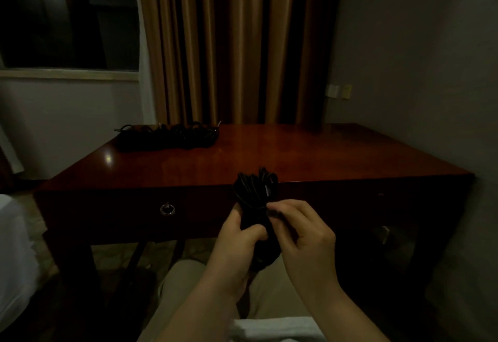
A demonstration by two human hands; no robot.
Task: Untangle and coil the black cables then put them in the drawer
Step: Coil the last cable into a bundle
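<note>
A coiled bundle of black cable [254, 190] stands upright in front of the desk's front edge. My left hand [238, 236] grips its lower part, fingers curled round it. My right hand [301, 231] pinches the cable's end against the middle of the bundle. A pile of more black cables [168, 136] lies on the far left of the wooden desk top [310, 153]. The left drawer, with a ring pull [167, 209], is closed. A second drawer pull [382, 233] shows dimly at the right.
Brown curtains [231, 45] hang behind the desk, with a dark window [67, 15] to the left. A grey wall [431, 72] runs along the desk's right side. Something white [13, 255] sits at the left edge. My legs are under the desk front.
</note>
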